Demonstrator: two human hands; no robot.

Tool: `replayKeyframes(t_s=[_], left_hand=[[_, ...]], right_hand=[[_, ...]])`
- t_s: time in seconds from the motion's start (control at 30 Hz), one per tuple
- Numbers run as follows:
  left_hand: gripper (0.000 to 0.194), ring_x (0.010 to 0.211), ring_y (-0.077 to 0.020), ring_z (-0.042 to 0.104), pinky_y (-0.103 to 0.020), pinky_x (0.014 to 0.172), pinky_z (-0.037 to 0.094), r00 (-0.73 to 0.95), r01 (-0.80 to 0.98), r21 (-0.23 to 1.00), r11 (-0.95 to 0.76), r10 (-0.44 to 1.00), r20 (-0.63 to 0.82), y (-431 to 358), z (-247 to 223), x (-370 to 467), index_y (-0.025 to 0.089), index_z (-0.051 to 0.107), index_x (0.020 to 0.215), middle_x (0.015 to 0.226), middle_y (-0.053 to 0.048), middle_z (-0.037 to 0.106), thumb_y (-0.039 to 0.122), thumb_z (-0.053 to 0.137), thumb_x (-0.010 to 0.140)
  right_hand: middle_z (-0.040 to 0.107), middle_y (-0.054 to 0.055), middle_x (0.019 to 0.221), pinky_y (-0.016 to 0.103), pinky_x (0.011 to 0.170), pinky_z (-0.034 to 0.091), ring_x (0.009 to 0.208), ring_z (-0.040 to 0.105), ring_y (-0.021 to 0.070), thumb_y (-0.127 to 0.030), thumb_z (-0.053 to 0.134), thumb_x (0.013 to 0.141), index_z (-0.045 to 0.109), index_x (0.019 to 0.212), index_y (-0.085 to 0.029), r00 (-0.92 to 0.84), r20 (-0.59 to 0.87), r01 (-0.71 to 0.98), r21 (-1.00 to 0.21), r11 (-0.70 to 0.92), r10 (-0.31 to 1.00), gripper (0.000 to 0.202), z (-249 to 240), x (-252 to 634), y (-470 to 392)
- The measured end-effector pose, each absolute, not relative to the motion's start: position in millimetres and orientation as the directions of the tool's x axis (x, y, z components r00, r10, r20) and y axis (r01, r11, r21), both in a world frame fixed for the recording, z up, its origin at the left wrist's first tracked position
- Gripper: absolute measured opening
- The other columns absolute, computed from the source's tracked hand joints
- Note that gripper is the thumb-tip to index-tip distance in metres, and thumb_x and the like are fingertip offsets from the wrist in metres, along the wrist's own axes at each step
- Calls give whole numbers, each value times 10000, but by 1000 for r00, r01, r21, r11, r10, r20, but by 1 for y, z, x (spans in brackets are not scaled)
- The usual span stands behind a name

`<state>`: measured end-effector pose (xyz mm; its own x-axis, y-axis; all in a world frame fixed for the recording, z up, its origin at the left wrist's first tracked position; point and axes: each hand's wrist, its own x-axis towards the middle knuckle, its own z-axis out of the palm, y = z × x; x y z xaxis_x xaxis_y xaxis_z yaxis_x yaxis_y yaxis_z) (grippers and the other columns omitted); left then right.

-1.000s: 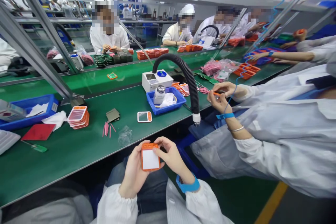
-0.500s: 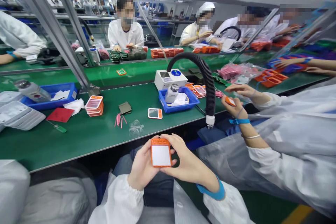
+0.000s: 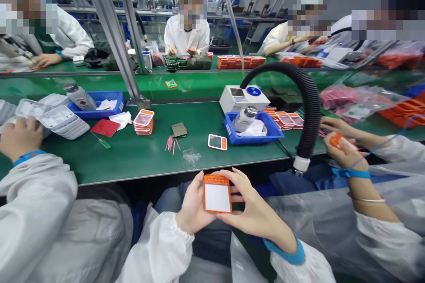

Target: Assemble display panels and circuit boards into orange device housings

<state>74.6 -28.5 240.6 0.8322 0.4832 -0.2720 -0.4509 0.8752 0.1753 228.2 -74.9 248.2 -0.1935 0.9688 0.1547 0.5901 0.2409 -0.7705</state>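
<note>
Above my lap, in front of the table edge, both my hands hold a small orange plastic housing (image 3: 217,178) with a white rectangular panel facing up. My left hand (image 3: 195,207) cradles its left side and underside. My right hand (image 3: 250,210) curls round the right side, with the thumb near the lower edge and fingers at the top corner. Beyond them on the table lie a crumpled clear film (image 3: 191,159), a white-and-orange device (image 3: 217,142) with a grey screen, several pink strips (image 3: 171,143), dark square pads (image 3: 179,129) and a stack of orange-edged frames (image 3: 144,121).
A black flexible hose (image 3: 307,110) arches down at right from a white box (image 3: 244,99). A blue tray (image 3: 255,135) holds a bottle and wipes; another blue tray (image 3: 116,99) stands left. Co-workers' hands are at white trays (image 3: 63,119) and at far right.
My view has turned left, so the table things appear further right. A co-worker's arm now shows at the left, its hand at the white trays. My hands keep hold of the orange housing.
</note>
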Motion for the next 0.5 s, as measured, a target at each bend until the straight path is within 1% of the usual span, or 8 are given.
replayKeyframes(t_s=[0.1, 0.2, 0.23, 0.27, 0.33, 0.4, 0.47, 0.5], left_hand=[[491, 1082, -350, 628, -551, 957, 407, 824, -458, 167, 873, 487, -288, -26, 239, 77, 177, 583, 1203, 1128, -157, 684, 511, 415, 884], [454, 1038, -338, 652, -535, 932, 429, 807, -470, 167, 866, 499, -315, -21, 237, 78, 178, 592, 1164, 1095, -152, 695, 494, 422, 886], [438, 1020, -334, 661, -533, 923, 435, 802, -474, 166, 865, 502, -323, -19, 236, 79, 183, 592, 1148, 1080, -148, 700, 490, 422, 887], [420, 1000, -330, 670, -532, 913, 440, 797, -477, 166, 863, 504, -333, -17, 234, 79, 189, 590, 1132, 1063, -142, 705, 486, 424, 886], [388, 956, -324, 687, -533, 895, 447, 786, -479, 166, 862, 505, -357, -13, 231, 78, 202, 580, 1108, 1037, -134, 713, 483, 435, 883], [379, 909, -324, 700, -533, 865, 459, 772, -478, 172, 861, 505, -385, -7, 229, 78, 208, 563, 1115, 1019, -136, 718, 482, 448, 880], [390, 874, -326, 707, -534, 836, 468, 760, -474, 182, 862, 504, -410, -1, 228, 78, 205, 541, 1143, 1008, -149, 720, 481, 456, 880], [397, 868, -326, 708, -538, 830, 469, 757, -470, 186, 863, 502, -418, 2, 228, 79, 204, 531, 1155, 1008, -158, 721, 481, 456, 882]], right_hand=[[483, 112, 1394, 561, 1090, 376, 1363, 381, 329, -221, 742, 674, 393, 1371, -286, -178, 71, 568, -807, 161, 982, 783, 247, 229, -73], [425, 103, 1437, 540, 1036, 447, 1408, 291, 332, -217, 761, 655, 395, 1386, -309, -169, -44, 520, -852, 51, 985, 823, 245, 231, -69], [412, 103, 1446, 546, 1032, 447, 1418, 265, 337, -221, 780, 638, 395, 1390, -315, -168, -68, 510, -860, 27, 983, 851, 244, 232, -68], [404, 105, 1451, 564, 1046, 425, 1420, 253, 346, -227, 801, 615, 397, 1392, -317, -167, -79, 508, -861, 18, 983, 881, 242, 233, -66], [403, 110, 1454, 606, 1101, 324, 1409, 275, 361, -244, 836, 577, 405, 1389, -314, -155, -71, 521, -853, 21, 985, 922, 237, 237, -64], [410, 111, 1457, 612, 1133, 249, 1395, 311, 354, -275, 836, 588, 413, 1380, -309, -111, -72, 532, -847, -2, 991, 898, 231, 242, -63], [433, 104, 1450, 581, 1139, 256, 1381, 348, 323, -306, 800, 650, 395, 1386, -309, -11, -94, 493, -867, -76, 996, 840, 226, 249, -62], [471, 99, 1422, 566, 1136, 268, 1361, 384, 307, -319, 778, 683, 388, 1388, -309, 52, -104, 442, -890, -116, 993, 806, 224, 253, -62]])
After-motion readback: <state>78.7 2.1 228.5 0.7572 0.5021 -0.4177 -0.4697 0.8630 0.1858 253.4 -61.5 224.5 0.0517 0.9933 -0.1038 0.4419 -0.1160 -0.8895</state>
